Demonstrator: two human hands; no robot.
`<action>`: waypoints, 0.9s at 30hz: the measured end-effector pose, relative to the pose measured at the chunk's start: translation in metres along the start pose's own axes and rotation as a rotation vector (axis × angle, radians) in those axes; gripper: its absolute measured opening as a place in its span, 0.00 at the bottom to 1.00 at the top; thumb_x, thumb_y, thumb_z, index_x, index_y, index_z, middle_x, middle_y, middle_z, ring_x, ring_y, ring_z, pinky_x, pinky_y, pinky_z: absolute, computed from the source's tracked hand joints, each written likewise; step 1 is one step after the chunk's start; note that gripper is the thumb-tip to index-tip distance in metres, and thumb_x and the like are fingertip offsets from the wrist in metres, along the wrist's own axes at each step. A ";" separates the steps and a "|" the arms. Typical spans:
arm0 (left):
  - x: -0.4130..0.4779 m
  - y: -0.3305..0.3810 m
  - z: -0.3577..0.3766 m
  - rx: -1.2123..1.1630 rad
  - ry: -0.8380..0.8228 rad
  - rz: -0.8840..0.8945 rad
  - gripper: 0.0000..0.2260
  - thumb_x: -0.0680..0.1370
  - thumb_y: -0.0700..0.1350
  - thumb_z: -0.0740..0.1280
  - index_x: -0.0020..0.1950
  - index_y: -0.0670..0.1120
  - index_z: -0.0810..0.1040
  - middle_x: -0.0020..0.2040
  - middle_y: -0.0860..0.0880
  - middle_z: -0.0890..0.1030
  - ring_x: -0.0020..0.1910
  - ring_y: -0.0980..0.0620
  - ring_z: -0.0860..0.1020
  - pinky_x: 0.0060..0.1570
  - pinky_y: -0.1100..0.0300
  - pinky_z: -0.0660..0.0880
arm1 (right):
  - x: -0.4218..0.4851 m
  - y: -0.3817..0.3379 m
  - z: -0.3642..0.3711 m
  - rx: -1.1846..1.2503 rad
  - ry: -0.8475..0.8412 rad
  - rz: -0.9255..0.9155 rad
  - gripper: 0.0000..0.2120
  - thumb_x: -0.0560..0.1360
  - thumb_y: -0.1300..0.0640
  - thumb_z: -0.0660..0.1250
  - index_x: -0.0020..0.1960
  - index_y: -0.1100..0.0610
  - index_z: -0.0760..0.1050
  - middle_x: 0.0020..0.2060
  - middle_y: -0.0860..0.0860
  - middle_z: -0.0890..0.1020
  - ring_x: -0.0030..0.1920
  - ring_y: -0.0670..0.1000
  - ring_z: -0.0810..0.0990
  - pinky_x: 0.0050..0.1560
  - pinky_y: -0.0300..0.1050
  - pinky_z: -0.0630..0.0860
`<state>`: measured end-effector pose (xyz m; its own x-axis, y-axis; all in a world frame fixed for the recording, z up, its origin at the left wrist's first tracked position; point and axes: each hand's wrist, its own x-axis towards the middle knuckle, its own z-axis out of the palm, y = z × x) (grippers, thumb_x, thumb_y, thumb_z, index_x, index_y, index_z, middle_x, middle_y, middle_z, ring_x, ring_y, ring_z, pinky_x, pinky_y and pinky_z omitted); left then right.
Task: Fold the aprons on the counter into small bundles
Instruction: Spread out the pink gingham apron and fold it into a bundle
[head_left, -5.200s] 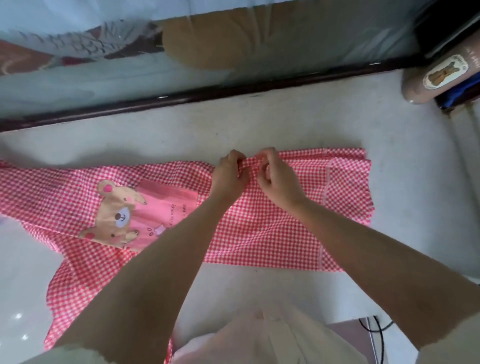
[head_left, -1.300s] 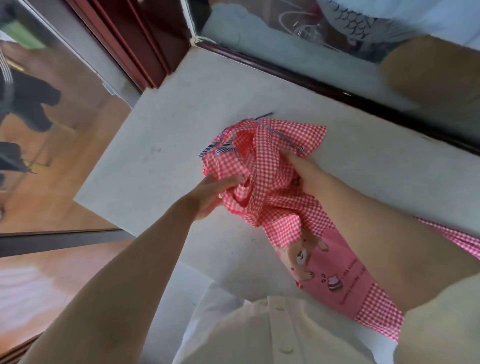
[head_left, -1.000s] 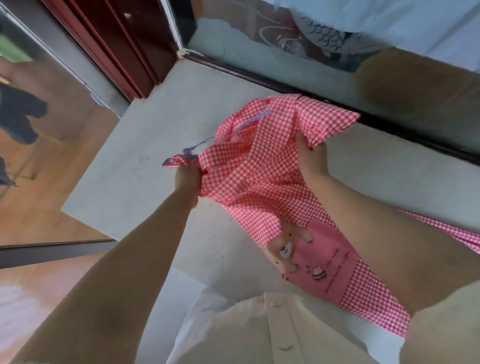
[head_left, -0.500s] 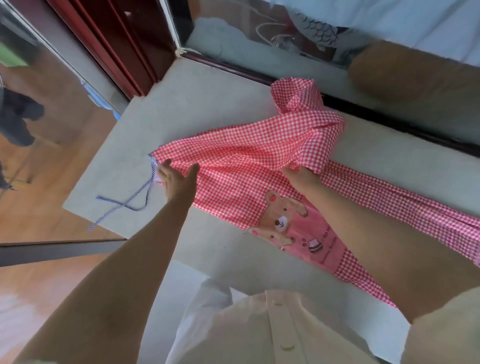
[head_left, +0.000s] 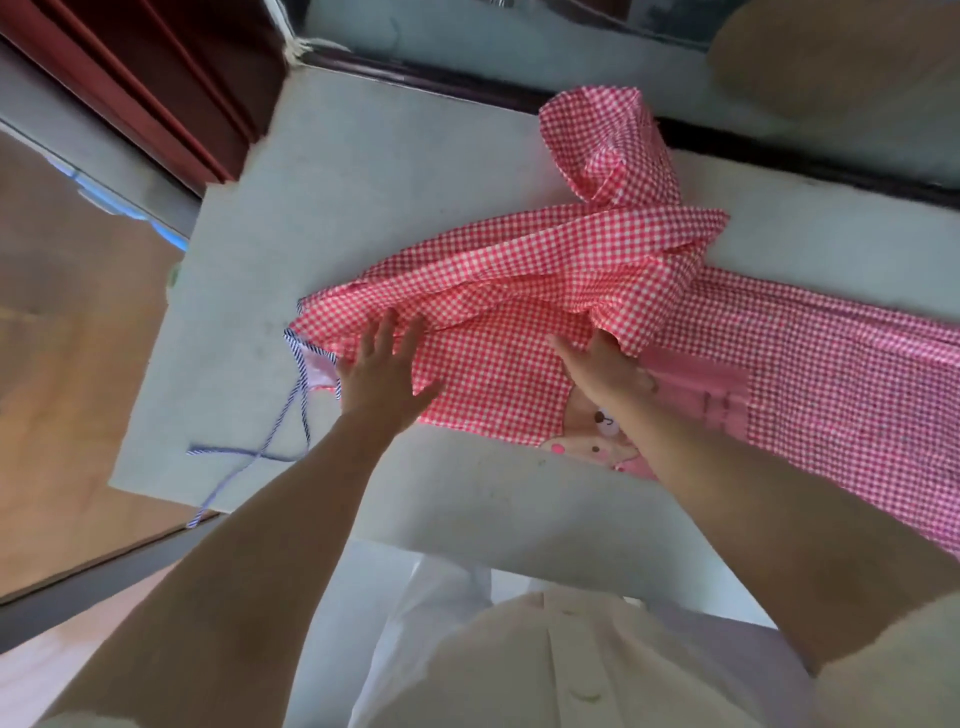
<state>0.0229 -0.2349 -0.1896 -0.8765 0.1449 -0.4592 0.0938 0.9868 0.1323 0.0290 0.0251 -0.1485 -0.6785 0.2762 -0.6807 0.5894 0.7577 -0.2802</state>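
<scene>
From the head view, a red-and-white checked apron (head_left: 519, 291) lies across the pale grey tabletop (head_left: 363, 171), running from near its left end out past the right edge of the picture. Its upper part is bunched, one crumpled peak rising beside the dark window frame (head_left: 467, 88). The left hand (head_left: 382, 376) rests flat on the apron's left end, fingers straight and spread, gripping nothing. The right hand (head_left: 605, 366) also lies open on the cloth, its fingertips at the edge of a folded-over flap. A pink bear patch (head_left: 597, 441) shows beside the right forearm. Blue-and-white striped ties (head_left: 280, 421) trail from the apron's left corner over the tabletop's near edge.
</scene>
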 end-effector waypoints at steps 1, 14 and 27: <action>-0.002 -0.004 -0.001 0.023 0.029 -0.021 0.37 0.77 0.65 0.60 0.80 0.54 0.50 0.80 0.45 0.50 0.77 0.37 0.53 0.69 0.32 0.59 | 0.000 -0.003 0.004 0.019 0.022 0.029 0.37 0.82 0.38 0.50 0.79 0.63 0.49 0.78 0.60 0.54 0.78 0.61 0.53 0.75 0.54 0.51; 0.023 0.034 -0.049 0.027 0.229 0.524 0.27 0.74 0.48 0.69 0.73 0.51 0.67 0.72 0.40 0.66 0.68 0.39 0.68 0.61 0.39 0.71 | -0.010 0.018 0.026 0.081 0.005 -0.079 0.29 0.81 0.39 0.52 0.75 0.56 0.63 0.69 0.59 0.71 0.69 0.60 0.70 0.70 0.57 0.68; 0.053 0.059 -0.045 0.010 -0.035 0.182 0.28 0.78 0.51 0.67 0.76 0.51 0.62 0.79 0.42 0.51 0.76 0.38 0.54 0.70 0.34 0.60 | 0.000 0.031 -0.070 0.452 0.852 -0.290 0.05 0.77 0.61 0.62 0.51 0.61 0.72 0.42 0.53 0.75 0.37 0.47 0.72 0.36 0.35 0.69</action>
<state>-0.0392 -0.1720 -0.1671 -0.8278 0.3231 -0.4587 0.2538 0.9447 0.2075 0.0171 0.0899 -0.1101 -0.8050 0.5818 0.1162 0.3428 0.6160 -0.7093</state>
